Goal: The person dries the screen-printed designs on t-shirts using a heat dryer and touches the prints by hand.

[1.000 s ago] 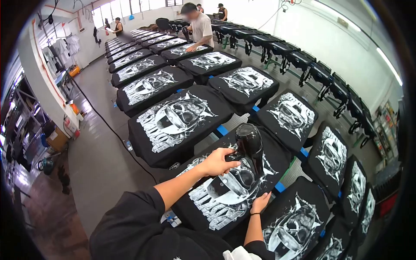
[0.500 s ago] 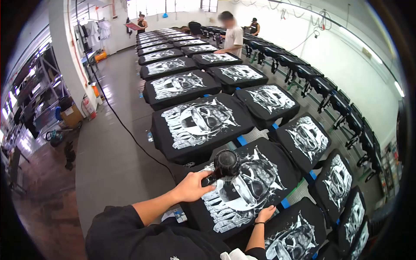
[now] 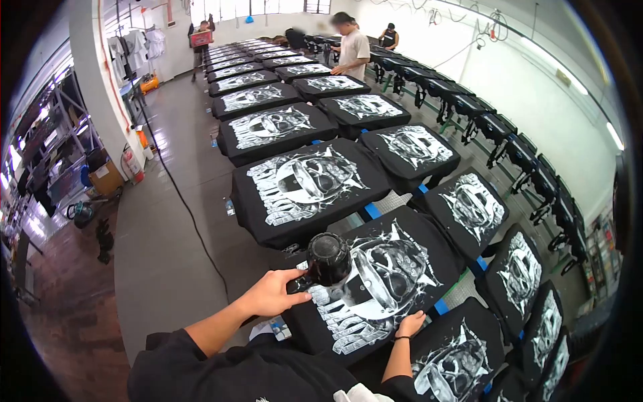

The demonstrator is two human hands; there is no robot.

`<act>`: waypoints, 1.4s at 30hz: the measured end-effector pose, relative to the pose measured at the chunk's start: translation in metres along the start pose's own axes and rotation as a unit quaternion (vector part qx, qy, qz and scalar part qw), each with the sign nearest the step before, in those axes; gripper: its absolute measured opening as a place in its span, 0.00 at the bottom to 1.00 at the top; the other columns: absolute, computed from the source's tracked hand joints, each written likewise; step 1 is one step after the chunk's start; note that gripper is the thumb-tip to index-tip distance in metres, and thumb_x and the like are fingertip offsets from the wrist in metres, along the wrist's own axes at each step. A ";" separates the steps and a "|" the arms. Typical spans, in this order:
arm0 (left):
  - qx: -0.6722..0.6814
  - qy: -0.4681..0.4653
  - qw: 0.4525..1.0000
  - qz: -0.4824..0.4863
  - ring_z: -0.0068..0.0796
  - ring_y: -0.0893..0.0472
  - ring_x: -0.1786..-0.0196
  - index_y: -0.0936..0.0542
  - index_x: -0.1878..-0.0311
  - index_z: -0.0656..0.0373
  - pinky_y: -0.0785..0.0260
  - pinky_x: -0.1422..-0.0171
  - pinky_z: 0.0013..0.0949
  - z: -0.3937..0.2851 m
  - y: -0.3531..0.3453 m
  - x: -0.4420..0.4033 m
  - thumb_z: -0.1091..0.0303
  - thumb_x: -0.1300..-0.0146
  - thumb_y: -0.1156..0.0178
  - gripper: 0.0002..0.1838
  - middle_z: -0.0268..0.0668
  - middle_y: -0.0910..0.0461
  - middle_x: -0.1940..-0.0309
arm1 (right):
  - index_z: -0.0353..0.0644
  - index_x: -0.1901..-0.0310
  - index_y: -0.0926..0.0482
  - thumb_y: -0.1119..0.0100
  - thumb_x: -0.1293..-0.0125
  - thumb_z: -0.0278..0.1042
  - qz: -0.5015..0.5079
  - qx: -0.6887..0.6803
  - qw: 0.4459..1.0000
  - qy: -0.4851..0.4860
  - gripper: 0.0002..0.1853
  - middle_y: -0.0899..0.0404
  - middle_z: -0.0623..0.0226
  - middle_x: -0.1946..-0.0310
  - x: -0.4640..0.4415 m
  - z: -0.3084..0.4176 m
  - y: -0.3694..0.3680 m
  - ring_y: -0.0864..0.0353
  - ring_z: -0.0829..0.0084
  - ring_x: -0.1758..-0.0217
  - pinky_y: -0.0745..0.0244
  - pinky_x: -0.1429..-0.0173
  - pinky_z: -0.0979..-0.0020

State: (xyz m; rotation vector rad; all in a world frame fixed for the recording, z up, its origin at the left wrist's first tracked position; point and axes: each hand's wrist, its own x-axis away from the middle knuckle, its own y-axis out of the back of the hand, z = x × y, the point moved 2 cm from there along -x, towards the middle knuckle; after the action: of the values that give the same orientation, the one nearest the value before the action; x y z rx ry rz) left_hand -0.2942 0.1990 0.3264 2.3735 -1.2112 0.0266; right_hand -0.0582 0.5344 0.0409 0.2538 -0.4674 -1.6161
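Note:
A black hair dryer (image 3: 328, 258) is gripped at its handle by my left hand (image 3: 273, 293), over the left part of a black shirt (image 3: 439, 258) with a white skull print. The shirt is stretched over a flat board. My right hand (image 3: 410, 324), with a dark band at the wrist, rests at the shirt's near right edge, its fingers partly hidden; whether it grips the fabric I cannot tell. Another printed shirt (image 3: 308, 175) lies just beyond, and one more (image 3: 455, 358) is at the lower right.
Rows of printed black shirts recede to the back. A person in a light shirt (image 3: 353, 50) stands among them; two more people are farther back, one holding a red frame (image 3: 201, 39). A black cable (image 3: 191, 216) runs along the left. A fire extinguisher (image 3: 132, 164) stands by the pillar.
My left hand and the dryer have moved left over the print. My right hand has stayed near the shirt's edge. The view has turned left, and the far person's red frame has shifted.

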 end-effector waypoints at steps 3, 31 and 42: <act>-0.001 0.023 0.994 0.103 0.18 0.26 0.78 0.32 0.37 0.64 0.32 0.72 0.26 -0.012 -0.005 -0.009 0.57 0.41 0.34 0.33 0.34 0.24 0.81 | 0.26 0.38 0.38 0.66 0.25 0.45 -0.010 0.005 1.000 0.003 0.28 0.34 0.41 0.39 0.000 -0.001 -0.001 0.34 0.47 0.37 0.40 0.35 0.60; 0.050 -0.128 0.989 0.057 0.15 0.30 0.84 0.27 0.46 0.67 0.38 0.80 0.21 -0.067 -0.079 -0.204 0.67 0.39 0.37 0.21 0.28 0.28 0.84 | 0.31 0.41 0.34 0.63 0.26 0.44 -0.027 -0.067 0.997 0.026 0.23 0.26 0.43 0.47 0.009 0.008 0.002 0.27 0.48 0.45 0.34 0.41 0.60; 0.124 -0.012 0.991 0.040 0.18 0.29 0.83 0.25 0.59 0.66 0.36 0.80 0.24 -0.027 0.005 -0.112 0.70 0.38 0.38 0.10 0.32 0.26 0.79 | 0.31 0.39 0.35 0.62 0.26 0.43 -0.014 -0.078 0.996 0.030 0.24 0.28 0.42 0.45 -0.001 -0.012 -0.004 0.30 0.46 0.41 0.36 0.39 0.59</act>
State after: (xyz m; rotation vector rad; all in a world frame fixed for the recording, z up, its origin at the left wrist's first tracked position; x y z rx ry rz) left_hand -0.3613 0.2928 0.3268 2.5401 -1.3841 0.1843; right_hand -0.0566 0.5339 0.0288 0.1908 -0.2910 -1.6594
